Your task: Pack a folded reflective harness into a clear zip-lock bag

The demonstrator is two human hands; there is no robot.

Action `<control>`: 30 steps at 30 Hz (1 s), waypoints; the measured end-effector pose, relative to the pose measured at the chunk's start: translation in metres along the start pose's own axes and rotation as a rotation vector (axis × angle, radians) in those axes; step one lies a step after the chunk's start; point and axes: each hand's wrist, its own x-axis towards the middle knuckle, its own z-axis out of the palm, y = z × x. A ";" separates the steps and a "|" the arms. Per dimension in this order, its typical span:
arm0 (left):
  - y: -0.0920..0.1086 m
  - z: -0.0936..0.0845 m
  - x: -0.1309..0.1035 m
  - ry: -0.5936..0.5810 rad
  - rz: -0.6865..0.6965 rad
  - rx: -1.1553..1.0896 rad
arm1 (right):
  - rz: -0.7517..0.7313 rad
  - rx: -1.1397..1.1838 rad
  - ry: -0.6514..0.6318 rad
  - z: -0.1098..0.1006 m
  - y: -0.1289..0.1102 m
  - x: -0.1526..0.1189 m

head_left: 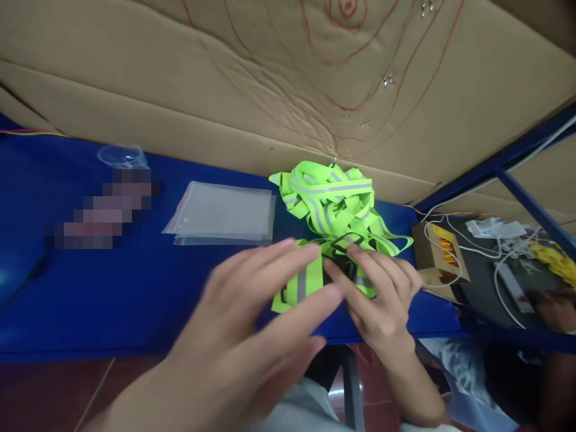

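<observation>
A fluorescent yellow-green reflective strap (302, 283) with a grey stripe lies folded flat near the table's front edge. My left hand (263, 312) is over it, fingers stretched and apart, slightly blurred; contact with the strap is unclear. My right hand (384, 288) is closed at the strap's right side, its thumb and fingers pinching near a black plastic buckle (348, 241). Part of the buckle and strap is hidden behind the fingers. Just beyond my hands rises a tangled heap of similar reflective straps (330, 195).
Clear plastic bags (225, 210) are stacked left of the straps on the blue table (135, 300). A cardboard panel (225, 114) stands along the back. To the right are a small cardboard box (434, 255), white cables and a blue metal frame (531, 204). A pixelated patch covers something at left.
</observation>
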 end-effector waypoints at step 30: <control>-0.091 0.000 0.137 -0.423 -0.224 -0.774 | 0.447 0.663 0.494 -0.006 0.093 0.123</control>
